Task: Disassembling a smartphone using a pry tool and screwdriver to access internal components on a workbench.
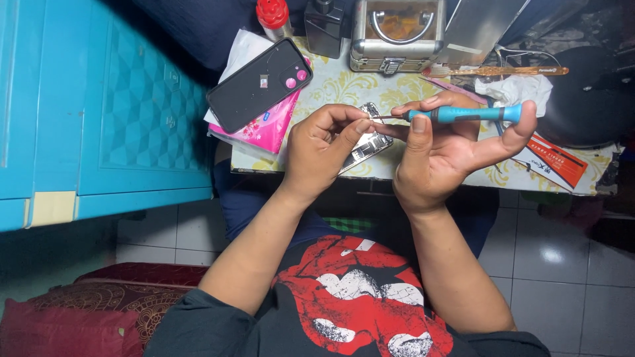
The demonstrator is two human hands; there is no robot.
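Right hand: the right hand (442, 149) lies palm up over the near table edge, fingers curled closed around a slim blue-handled precision screwdriver (463, 114) held level, its thin metal tip pointing left.
Left hand: the left hand (322, 147) has thumb and fingertips pinched together right at the screwdriver tip; whether something tiny sits between them cannot be told.
Opened phone: a silver opened phone body (368, 142) lies on the table just beneath both hands, close to the near edge.
Table edge: the small table with a yellow floral cloth (344, 82) ends just under the wrists; tiled floor (562, 264) lies open below and to the right.
Left side: a turquoise plastic cabinet (132, 112) stands close by.
Stack: a black phone back cover (259, 84) rests on a pink tissue pack (268, 129), overhanging the table's left corner.
Container: a silver metal case (395, 36) stands open at the far edge, with brownish contents I cannot make out.
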